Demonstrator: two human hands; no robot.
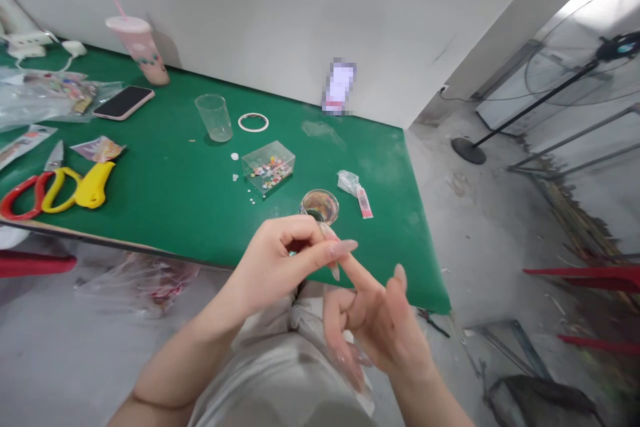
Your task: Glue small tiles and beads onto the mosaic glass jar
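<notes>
Near the table's front edge, my left hand (pixel 287 263) is closed, its thumb and fingers meeting around the tip of my right index finger. A bit of teal shows under the left palm; what it belongs to is hidden. My right hand (pixel 383 323) is turned palm up with its index finger stretched out and the other fingers loosely bent and apart. Just beyond the hands sits a small round clear dish (pixel 320 205) with a brownish tint. Behind it stands a clear box (pixel 270 167) of small colourful pieces. A small tube (pixel 365 202) lies to the right beside crumpled clear plastic (pixel 348 181).
On the green table (pixel 165 207) are a clear cup (pixel 214 119), a white ring (pixel 253 123), a phone (pixel 124 103), a pink tumbler (pixel 143 50), red-handled scissors (pixel 35 190) and a yellow-handled tool (pixel 83 187). A lit phone (pixel 339 87) leans on the wall. A fan (pixel 540 87) stands right.
</notes>
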